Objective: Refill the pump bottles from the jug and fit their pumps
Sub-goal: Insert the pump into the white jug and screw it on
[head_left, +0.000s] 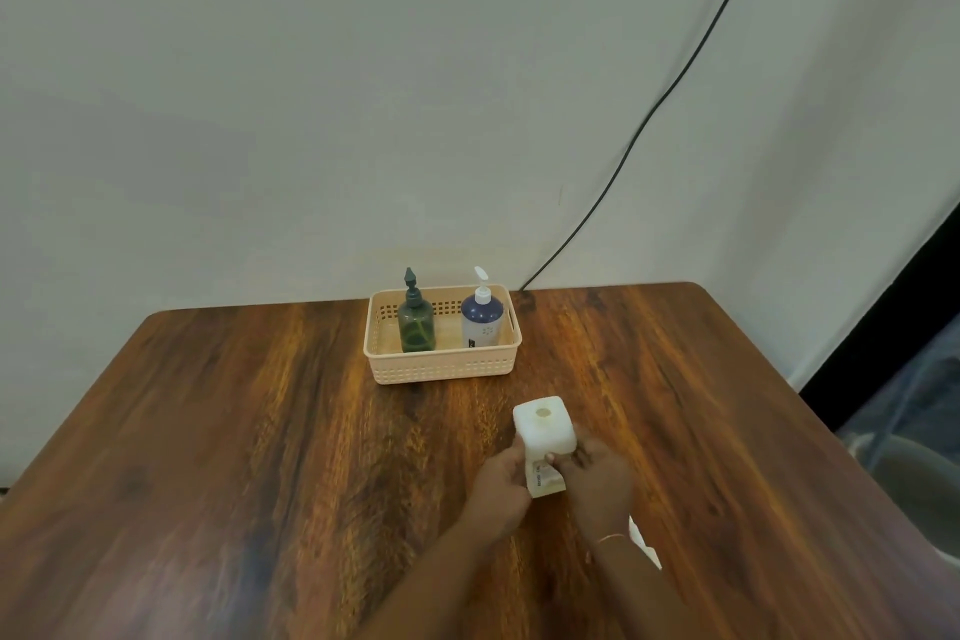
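A white square jug [545,424] stands on the wooden table [260,431] with its round mouth uncovered. My left hand [501,481] grips its left side and my right hand [597,476] grips its right side, over the label. At the table's far edge a peach basket [441,364] holds two upright bottles. On the left is a green pump bottle [416,322] with a dark pump on it. On the right is a white and blue pump bottle [483,320] with a white pump on it.
A black cable [649,120] runs down the wall to the table's back edge. Something white [644,543] shows under my right wrist. A grey chair [904,463] stands beyond the table's right side.
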